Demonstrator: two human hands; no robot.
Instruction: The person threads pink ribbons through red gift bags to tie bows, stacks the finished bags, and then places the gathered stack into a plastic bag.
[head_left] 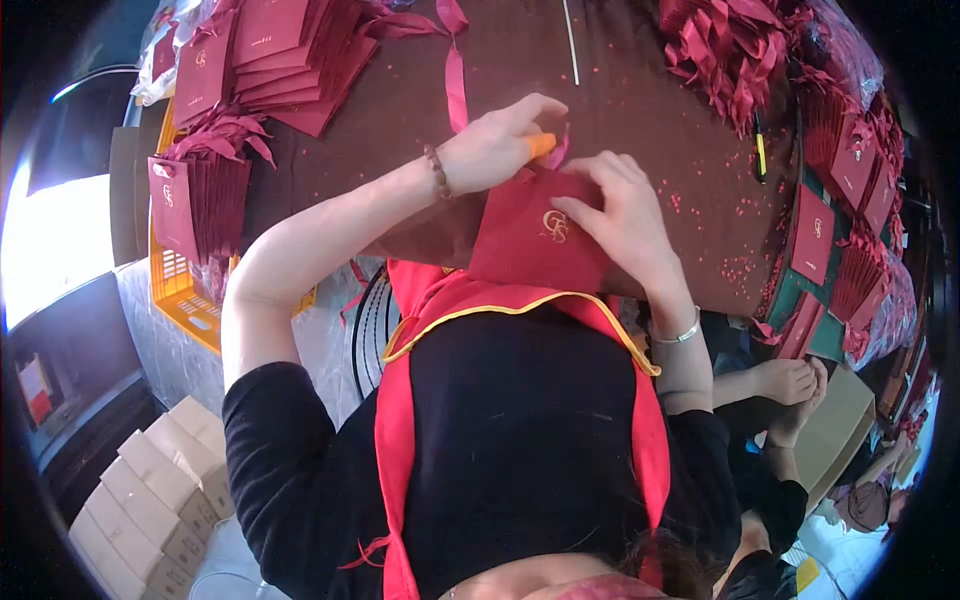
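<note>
A dark red paper bag (525,235) with a gold monogram lies at the near edge of the table, in front of my apron. My right hand (625,215) grips its upper right part, thumb on the front face and fingers curled over the top edge. At the bag's top edge my left hand (500,140) is closed around a pink ribbon (562,150). An orange cover (541,146) shows at its thumb; exactly how the fingertips meet the ribbon is partly hidden.
Stacked red bags (290,60) lie at the upper left, above an orange crate (185,310). Ribbons (725,55), a yellow pen (760,150) and more bags (815,235) are on the right. Another person's hands (790,385) are at lower right; cartons (150,500) stand at lower left.
</note>
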